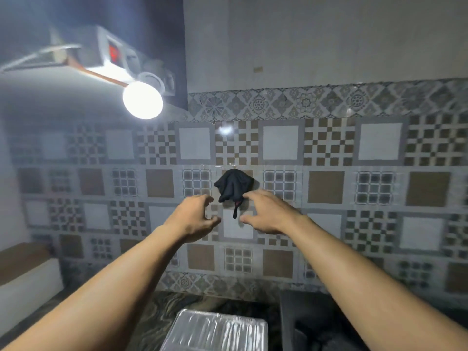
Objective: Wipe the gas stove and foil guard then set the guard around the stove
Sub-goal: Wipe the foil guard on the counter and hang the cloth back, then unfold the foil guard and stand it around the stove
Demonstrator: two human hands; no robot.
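two bare hands raised toward a black cloth (234, 186) hanging on a tiled wall (374, 188).

the left hand (194, 219) is loosely curled with fingers and thumb apart, holding nothing, just left of the cloth's lower end. the right hand (266, 213) is spread, its fingertips at the cloth's lower right edge; whether they touch it cannot be told. the cloth hangs bunched, a thin tail dangling between the two hands. the foil guard (215, 330) lies low in the view, on the dark patterned counter (157, 317) beneath the arms. a dark, blurred object (316, 323), possibly the stove, sits just right of the foil. a lit bulb (142, 100) glows at upper left.
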